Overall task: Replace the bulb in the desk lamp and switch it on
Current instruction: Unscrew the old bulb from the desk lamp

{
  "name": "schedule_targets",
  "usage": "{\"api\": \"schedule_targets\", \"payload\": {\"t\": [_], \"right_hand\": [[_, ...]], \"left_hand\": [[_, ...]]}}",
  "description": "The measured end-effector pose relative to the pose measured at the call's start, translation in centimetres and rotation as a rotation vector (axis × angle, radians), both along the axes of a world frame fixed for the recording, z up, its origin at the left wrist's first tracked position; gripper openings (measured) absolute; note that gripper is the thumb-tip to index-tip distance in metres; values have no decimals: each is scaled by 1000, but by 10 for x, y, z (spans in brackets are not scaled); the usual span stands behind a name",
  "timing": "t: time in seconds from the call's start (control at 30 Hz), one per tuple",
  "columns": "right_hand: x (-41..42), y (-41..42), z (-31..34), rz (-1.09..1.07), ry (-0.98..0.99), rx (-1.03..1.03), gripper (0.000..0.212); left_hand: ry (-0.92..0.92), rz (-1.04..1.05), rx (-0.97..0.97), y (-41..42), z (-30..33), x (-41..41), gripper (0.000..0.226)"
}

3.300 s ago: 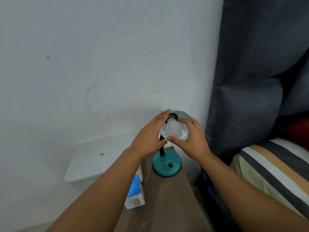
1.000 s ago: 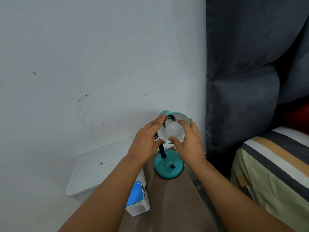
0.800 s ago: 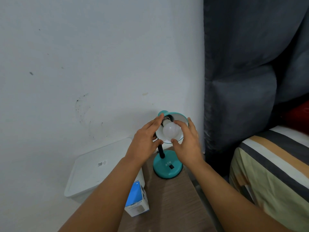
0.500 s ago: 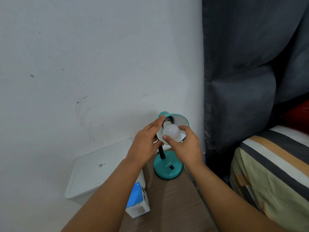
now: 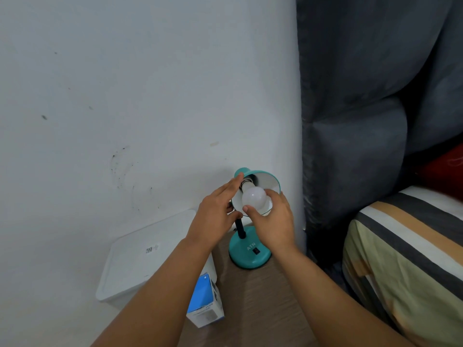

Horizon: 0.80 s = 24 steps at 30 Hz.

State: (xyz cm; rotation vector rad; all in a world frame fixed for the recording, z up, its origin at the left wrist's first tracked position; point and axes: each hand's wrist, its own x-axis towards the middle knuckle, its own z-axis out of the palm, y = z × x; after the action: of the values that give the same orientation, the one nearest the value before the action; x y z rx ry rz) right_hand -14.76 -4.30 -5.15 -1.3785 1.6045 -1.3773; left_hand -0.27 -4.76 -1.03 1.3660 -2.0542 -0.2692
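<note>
A teal desk lamp stands on a brown wooden table (image 5: 263,296), its round base (image 5: 246,254) carrying a black switch. Its shade (image 5: 269,181) tilts toward me, white inside. A white frosted bulb (image 5: 253,197) sits in the socket with its metal neck showing. My right hand (image 5: 273,221) cups the bulb from below and the right, fingertips on the glass. My left hand (image 5: 216,214) holds the left rim of the shade, fingers stretched up along it. The lamp is unlit.
A blue and white bulb box (image 5: 206,305) stands on the table's left edge under my left forearm. A white lidded bin (image 5: 140,259) sits left of the table against the wall. A dark curtain (image 5: 363,121) and a striped bed (image 5: 406,259) are on the right.
My right hand has turned around the bulb, the fingers shifting from over its right side to under it. My left hand has stayed on the shade.
</note>
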Motion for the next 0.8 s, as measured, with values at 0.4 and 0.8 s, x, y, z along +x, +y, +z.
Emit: {"api": "schedule_targets", "payload": {"t": [0.4,0.8], "right_hand": [[-4,8,9,27,-219,76,63],[1,12,12,27,-265,111,64]], "left_hand": [[-9,12,-20,1,-2,-2,98],[0,23,-28,2,-4,-3,98]]}}
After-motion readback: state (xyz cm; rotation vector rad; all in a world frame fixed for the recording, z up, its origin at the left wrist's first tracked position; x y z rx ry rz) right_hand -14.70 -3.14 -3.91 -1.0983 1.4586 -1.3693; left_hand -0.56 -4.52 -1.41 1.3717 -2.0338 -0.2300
